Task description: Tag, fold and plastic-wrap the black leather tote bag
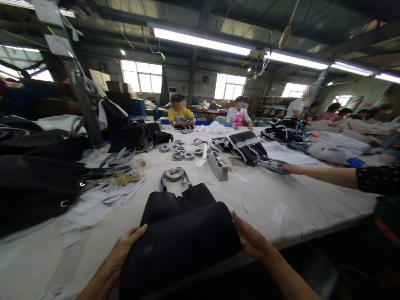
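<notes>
A bag [179, 237] lies on the near edge of the table [300, 200], between the left hand [125, 248] and right hand [250, 237]. Beyond it lies a coiled strap [174, 174]; right of that stands a dispenser [218, 166]. Bags [37, 175] pile at left.

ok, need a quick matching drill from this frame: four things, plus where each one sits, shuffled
Things:
1. black bag
2. tape dispenser
3. coiled strap
4. co-worker's arm

Places:
A. reaching in from the right edge
B. mid-table, beyond the bag and to its right
C. between the left hand and right hand
D. just beyond the bag's top edge

Pairs: 1-C, 2-B, 3-D, 4-A
</notes>
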A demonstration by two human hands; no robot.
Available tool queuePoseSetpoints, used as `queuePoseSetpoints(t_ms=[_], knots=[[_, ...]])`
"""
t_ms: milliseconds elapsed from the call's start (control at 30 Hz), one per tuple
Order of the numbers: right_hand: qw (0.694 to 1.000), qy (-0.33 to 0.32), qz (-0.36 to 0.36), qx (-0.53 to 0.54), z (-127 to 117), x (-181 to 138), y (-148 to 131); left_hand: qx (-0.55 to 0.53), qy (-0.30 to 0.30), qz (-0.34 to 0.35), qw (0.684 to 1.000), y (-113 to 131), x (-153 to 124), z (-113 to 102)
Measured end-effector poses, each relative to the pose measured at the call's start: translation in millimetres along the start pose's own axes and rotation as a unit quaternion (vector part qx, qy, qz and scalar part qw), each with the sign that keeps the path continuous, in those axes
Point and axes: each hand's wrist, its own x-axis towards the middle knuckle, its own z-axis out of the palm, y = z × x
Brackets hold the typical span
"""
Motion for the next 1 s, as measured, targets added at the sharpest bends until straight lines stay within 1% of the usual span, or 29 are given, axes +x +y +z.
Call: queuePoseSetpoints(t_ms=[100,167,233,300,367,433,467,500,567,633,700,767,867,933,1000], knots=[[0.998,0.052,-0.03,-0.017,4,6,13,0.013,0.01,0.007,1.0,-2,2,-1],[0.995,0.077,-0.04,-0.051,1,9,15,0.02,0.01,0.007,1.0,-2,4,-1],[0.985,0.101,-0.062,-0.129,-7,6,10,0.018,0.0,0.004,1.0,-2,4,-2],[0.968,0.108,-0.064,-0.217,-18,-6,-1,0.01,-0.014,0.001,1.0,-2,6,-5],[0.964,0.066,-0.037,-0.254,-28,-25,-11,-0.003,-0.024,-0.003,1.0,-3,9,-9],[0.973,-0.002,-0.01,-0.229,-34,-41,-15,-0.023,-0.045,-0.018,0.999,-4,13,-14],[0.977,-0.023,-0.011,-0.21,-36,-46,-14,-0.031,-0.055,-0.026,0.998,-5,15,-16],[0.98,-0.023,-0.021,-0.197,-36,-49,-11,-0.036,-0.061,-0.035,0.997,-6,17,-18],[0.979,0.021,-0.053,-0.194,-36,-46,-3,-0.037,-0.062,-0.042,0.997,-6,19,-21],[0.971,0.081,-0.084,-0.208,-36,-37,3,-0.031,-0.054,-0.042,0.997,-4,17,-21],[0.964,0.125,-0.1,-0.214,-35,-27,5,-0.025,-0.052,-0.044,0.997,-1,11,-18],[0.96,0.141,-0.104,-0.217,-33,-17,3,-0.019,-0.055,-0.046,0.997,3,5,-15],[0.956,0.149,-0.099,-0.233,-29,-4,1,-0.017,-0.061,-0.037,0.997,5,0,-10],[0.947,0.171,-0.1,-0.253,-26,6,5,-0.011,-0.058,-0.024,0.998,3,3,-10],[0.937,0.201,-0.101,-0.266,-25,18,13,0.004,-0.043,-0.007,0.999,-1,10,-12]])
